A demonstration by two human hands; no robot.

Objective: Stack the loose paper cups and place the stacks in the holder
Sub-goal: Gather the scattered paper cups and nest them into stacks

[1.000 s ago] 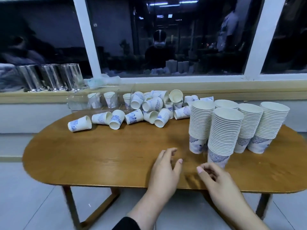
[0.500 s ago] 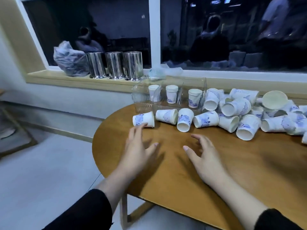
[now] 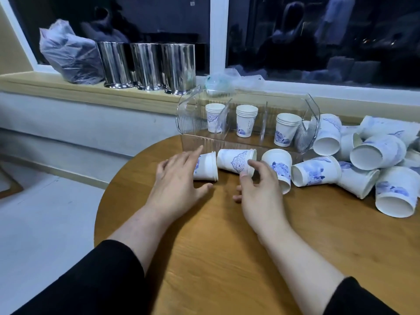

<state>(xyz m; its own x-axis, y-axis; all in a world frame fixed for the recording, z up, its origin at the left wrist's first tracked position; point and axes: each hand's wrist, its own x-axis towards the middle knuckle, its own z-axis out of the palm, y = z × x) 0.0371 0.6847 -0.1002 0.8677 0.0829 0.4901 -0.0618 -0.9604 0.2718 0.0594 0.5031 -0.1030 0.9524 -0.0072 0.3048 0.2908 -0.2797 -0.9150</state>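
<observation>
Several white paper cups with blue print lie on their sides on the round wooden table (image 3: 227, 258). My left hand (image 3: 179, 183) rests with straight fingers on the leftmost cup (image 3: 206, 168). My right hand (image 3: 259, 192) pinches the rim of the second cup (image 3: 234, 161) between index finger and thumb. Just behind them stands the clear plastic holder (image 3: 188, 123). Each of its three compartments has a short upright stack: left (image 3: 214, 118), middle (image 3: 245, 120) and right (image 3: 286, 129). A pile of loose cups (image 3: 375, 155) spreads to the right.
Three shiny steel cylinders (image 3: 147, 64) and a grey plastic bag (image 3: 68, 53) stand on the window sill behind. Crumpled clear plastic (image 3: 227, 80) lies behind the holder. The table's curved edge (image 3: 102, 201) drops to the floor on the left.
The view swung left from the tall stacks to the holder. Both hands moved forward to the row of cups; the left now touches the leftmost cup, the right has taken the second by its rim.
</observation>
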